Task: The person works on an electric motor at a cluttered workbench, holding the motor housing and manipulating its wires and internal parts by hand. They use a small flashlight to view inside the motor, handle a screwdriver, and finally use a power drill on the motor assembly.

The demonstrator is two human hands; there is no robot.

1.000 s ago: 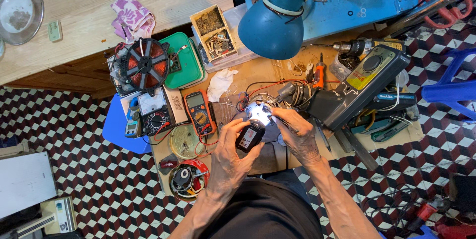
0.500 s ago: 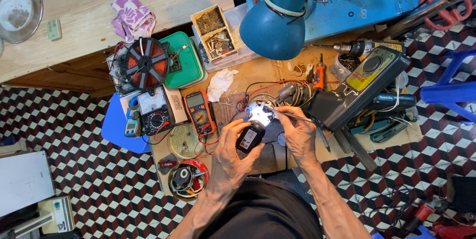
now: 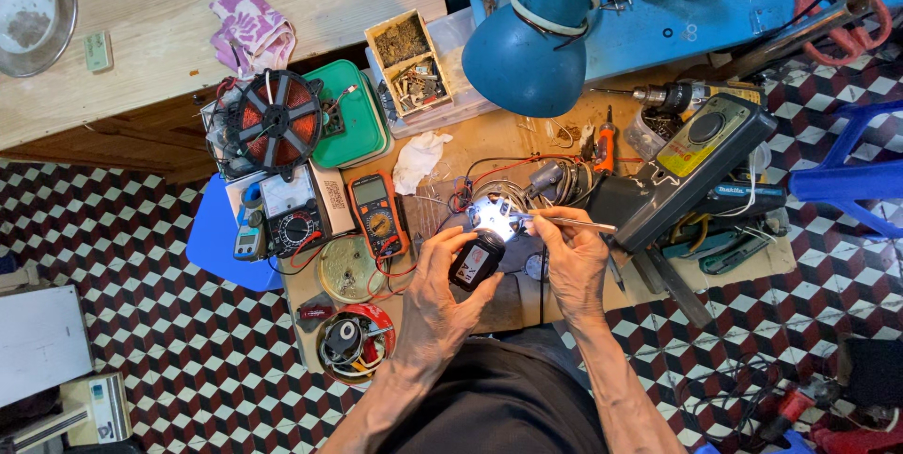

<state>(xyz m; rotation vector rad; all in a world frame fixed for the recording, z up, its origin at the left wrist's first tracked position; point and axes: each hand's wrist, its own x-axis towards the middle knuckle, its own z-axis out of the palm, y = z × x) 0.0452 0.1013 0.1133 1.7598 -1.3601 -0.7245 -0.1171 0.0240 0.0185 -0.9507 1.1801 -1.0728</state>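
The wooden tabletop (image 3: 527, 148) is crowded. A blue desk lamp (image 3: 531, 49) hangs over its far edge, a copper coil on a black spoked frame (image 3: 276, 120) sits at the far left corner, and an orange multimeter (image 3: 379, 214) lies left of centre.

Near the front edge, the left hand (image 3: 435, 302) is wrapped closed around a small black cylindrical part (image 3: 477, 260), whose lit end glares white. The right hand (image 3: 576, 261) pinches a thin metal tool (image 3: 569, 223), probably tweezers, with its tip at that bright end.

The risk, as I judge it: the glare hides the tip, so it could slip off the part or snag the red wires (image 3: 489, 176) just beyond.
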